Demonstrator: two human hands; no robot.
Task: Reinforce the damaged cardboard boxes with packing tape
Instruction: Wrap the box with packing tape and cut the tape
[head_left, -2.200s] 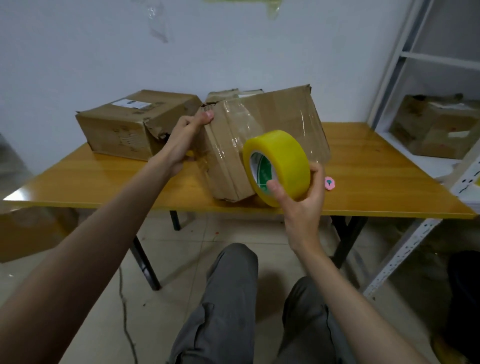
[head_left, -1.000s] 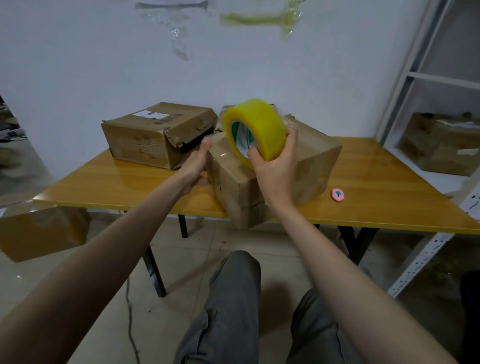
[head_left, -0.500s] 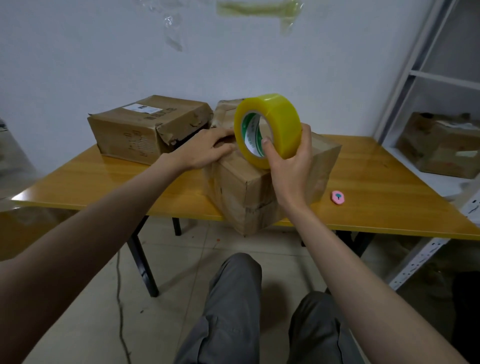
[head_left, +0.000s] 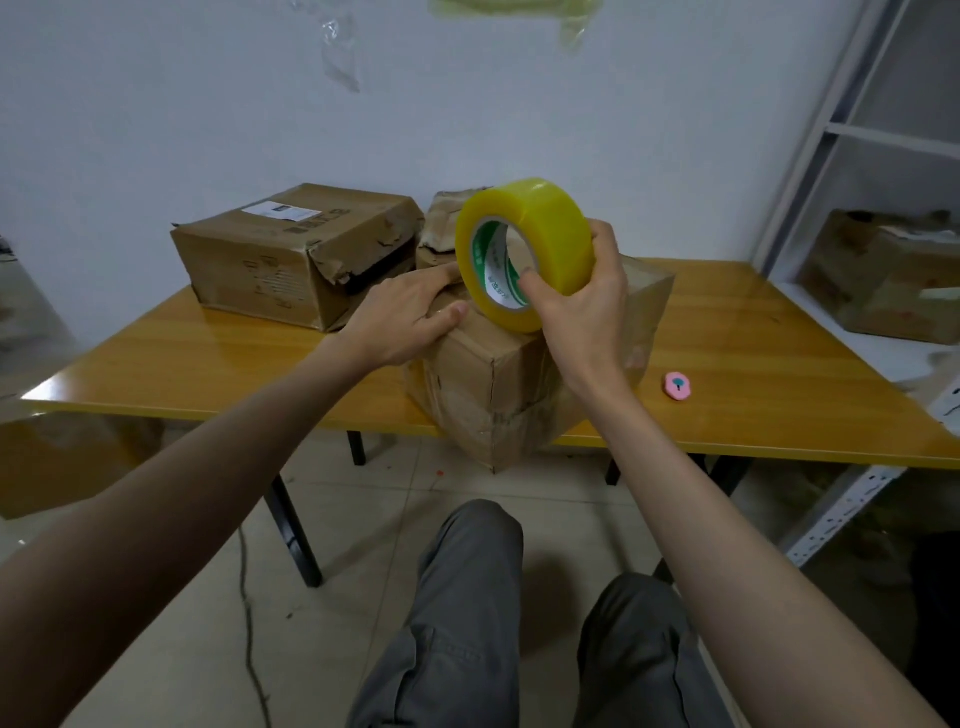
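A seated person works at a glossy orange wooden table (head_left: 208, 358), taping a creased brown cardboard box (head_left: 498, 395) that sits at the near edge, one corner overhanging toward the knees. The right hand (head_left: 582, 306) grips a fat roll of yellow translucent packing tape (head_left: 524, 249), thumb hooked into its green-printed core, holding the roll on edge against the box's top. The left hand (head_left: 410, 317) lies flat on the box lid just at 9 o'clock of the roll, fingers extended and pressing down, seemingly pinning the tape's free end; the strip itself is too clear to make out.

Glossy film already shows on this box's sides, suggesting that some bands are laid and the top seam is now in hand. At 10 o'clock from it stands a larger brown carton with a white shipping label (head_left: 296, 249), its right end torn open and apparently untaped. A crumpled third box (head_left: 441, 228) peeks out behind the roll, its condition unclear. A small pink cutter (head_left: 678, 386) waits at 3 o'clock. Most of the job looks unfinished.
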